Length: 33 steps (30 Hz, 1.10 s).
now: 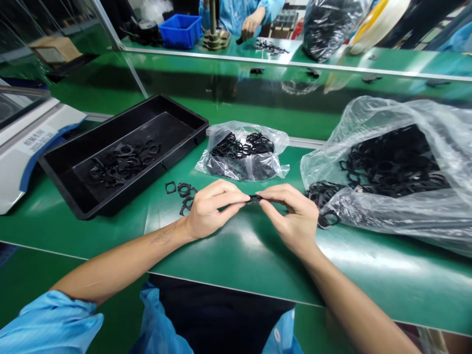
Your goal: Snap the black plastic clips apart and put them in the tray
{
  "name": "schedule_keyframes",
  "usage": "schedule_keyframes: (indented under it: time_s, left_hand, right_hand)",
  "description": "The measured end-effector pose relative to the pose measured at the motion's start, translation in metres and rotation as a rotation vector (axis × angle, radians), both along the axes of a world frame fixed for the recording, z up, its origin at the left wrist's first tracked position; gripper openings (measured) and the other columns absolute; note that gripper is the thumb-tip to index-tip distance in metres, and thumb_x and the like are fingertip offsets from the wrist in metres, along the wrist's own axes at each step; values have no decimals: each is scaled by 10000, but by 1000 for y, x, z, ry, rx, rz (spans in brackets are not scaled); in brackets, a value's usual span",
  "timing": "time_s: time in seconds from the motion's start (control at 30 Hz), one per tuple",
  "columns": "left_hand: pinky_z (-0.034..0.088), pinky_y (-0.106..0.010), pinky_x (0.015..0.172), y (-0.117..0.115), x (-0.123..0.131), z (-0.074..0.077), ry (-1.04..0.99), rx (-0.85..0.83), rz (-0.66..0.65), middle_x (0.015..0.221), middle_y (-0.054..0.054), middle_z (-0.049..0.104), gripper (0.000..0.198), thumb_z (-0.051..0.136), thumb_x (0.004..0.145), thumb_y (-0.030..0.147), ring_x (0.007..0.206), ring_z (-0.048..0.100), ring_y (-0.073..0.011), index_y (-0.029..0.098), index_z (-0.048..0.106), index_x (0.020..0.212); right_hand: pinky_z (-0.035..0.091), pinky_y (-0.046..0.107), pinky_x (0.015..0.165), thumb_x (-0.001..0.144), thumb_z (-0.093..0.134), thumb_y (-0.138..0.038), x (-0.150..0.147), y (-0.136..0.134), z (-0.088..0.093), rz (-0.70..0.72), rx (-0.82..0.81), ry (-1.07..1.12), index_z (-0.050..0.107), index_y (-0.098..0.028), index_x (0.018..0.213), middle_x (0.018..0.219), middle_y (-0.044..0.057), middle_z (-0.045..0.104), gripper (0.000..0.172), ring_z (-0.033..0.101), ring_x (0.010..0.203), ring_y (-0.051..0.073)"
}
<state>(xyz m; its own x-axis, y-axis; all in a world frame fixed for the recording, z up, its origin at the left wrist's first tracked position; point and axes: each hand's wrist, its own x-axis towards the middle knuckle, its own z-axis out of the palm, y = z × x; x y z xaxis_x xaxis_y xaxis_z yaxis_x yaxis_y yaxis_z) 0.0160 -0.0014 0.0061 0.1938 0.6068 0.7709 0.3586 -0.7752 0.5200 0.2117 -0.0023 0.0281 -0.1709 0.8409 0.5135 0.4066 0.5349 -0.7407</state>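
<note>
Between my two hands, above the green table (236, 250), is a small black part (253, 199), seen nearly edge-on. My left hand (212, 209) pinches its left end with thumb and fingertips. The right end is pinched the same way by my right hand (293, 214). Several black ring-like parts (184, 190) lie on the table just left of my left hand. A small clear bag (245, 164) of black parts sits behind my hands. To the right, a large clear bag (398, 206) lies open with many black parts in it, some spilling from its mouth.
A black tray (184, 155) with loose black parts stands at the left, beside a white and blue machine (33, 142). Behind a clear panel are a blue bin (180, 32), a dark bag (328, 29) and another person's hand (252, 23).
</note>
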Motion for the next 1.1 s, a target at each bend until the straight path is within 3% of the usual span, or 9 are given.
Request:
schedule_keyframes:
  time_s: [0.13,0.33,0.5,0.6,0.87,1.1]
  left_hand:
    - [562,-282,734,-1,-1,3,-64,-144,15,829,-31,734,97,681,886,151,774,681,-141,200,753,929]
    - [566,-279,756,-1,0,2,-173,-390,-62,842,-32,739,38,698,875,195,773,678,-142,181,729,890]
    - [592,-256,721,5,4,-13,-343,-635,-139,841,-33,723,126,712,864,284,759,701,-142,163,688,890]
    - [595,-245,695,7,4,-18,-345,-679,-144,815,-28,709,165,722,856,319,749,701,-142,161,682,878]
    - [623,-267,694,8,3,-17,-373,-695,-155,761,-29,729,265,797,783,396,702,716,-150,152,697,805]
    - [648,-337,730,12,0,-16,-493,-899,-327,816,-60,785,281,836,753,389,726,758,-195,145,742,854]
  right_hand:
    - [577,325,663,856,700,-239,-1,-1,2,42,-75,4,720,-231,803,814,41,730,57,666,723,184]
    - [520,273,573,844,727,-264,-1,1,2,110,-165,85,697,-216,784,812,41,698,82,634,716,164]
    - [550,280,601,808,764,-397,-4,3,-5,98,-434,223,665,-202,829,793,33,689,220,658,677,164]
    - [586,304,658,792,776,-418,-5,3,-7,100,-516,249,654,-200,832,729,17,683,253,685,654,175]
    - [616,315,733,799,769,-353,-5,-1,-4,34,-402,189,689,-207,793,788,27,722,166,704,717,184]
    - [623,372,777,711,840,-464,-3,3,-2,113,-598,305,738,-194,816,828,47,762,307,732,771,226]
